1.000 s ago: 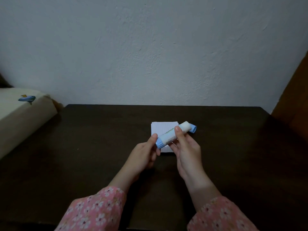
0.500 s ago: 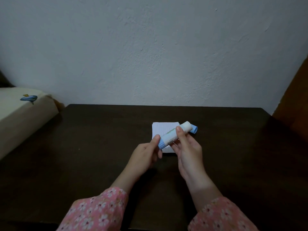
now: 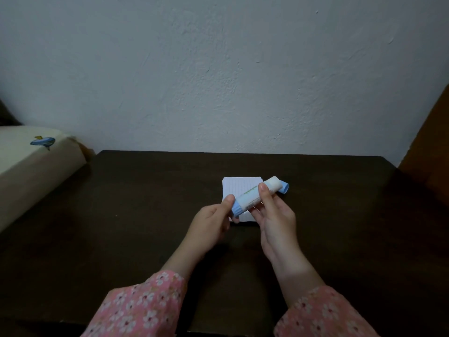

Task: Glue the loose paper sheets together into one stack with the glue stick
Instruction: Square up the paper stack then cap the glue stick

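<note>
Glue stick (image 3: 255, 196) held in the air just above the lined paper sheets (image 3: 239, 188), tilted, far blue end past the sheets' right edge. Right hand (image 3: 274, 215) wraps the white barrel, thumb on top. Left hand (image 3: 213, 217) pinches the near blue end with thumb and fingers. Versus a second ago almost nothing has changed: same grips, stick barely shifted, near end not visibly pulled off. Looks like uncapping or twisting is in hand; no glue applied yet. Sheets lie stacked on the dark table (image 3: 145, 215), near its middle.
</note>
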